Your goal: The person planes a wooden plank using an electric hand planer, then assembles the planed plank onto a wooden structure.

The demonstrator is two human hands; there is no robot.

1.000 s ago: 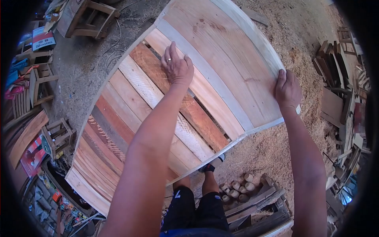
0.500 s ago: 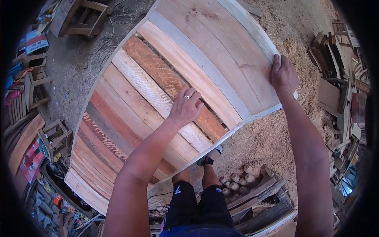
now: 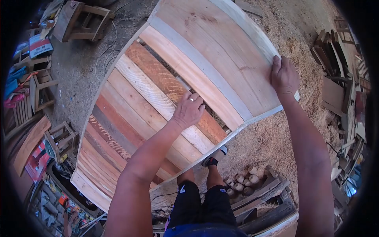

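A large wooden panel [image 3: 246,91] lies in front of me, with a pale frame around a row of slats in several wood tones. My left hand [image 3: 190,107], with a ring on one finger, is on a reddish-brown slat [image 3: 152,71]. Its fingers curl over the slat's edge into a dark gap beside a light pinkish slat [image 3: 197,77]. Next to the reddish slat, on its other side, runs a pale, rough-sawn slat [image 3: 146,87]. My right hand [image 3: 285,76] is closed around the panel's right-hand frame edge, thumb side up.
Sawdust [image 3: 272,146] covers the ground. Rounded wooden pieces [image 3: 241,183] sit by a wooden rack [image 3: 262,197] near my legs. Wooden stools [image 3: 85,23] stand at the left, with a cord [image 3: 114,35] on the floor. Stacked boards [image 3: 331,55] are at the right.
The view has shifted slightly, so the panel sits a little further right and down. The gap by my left fingers looks slightly wider. My right hand keeps its hold.
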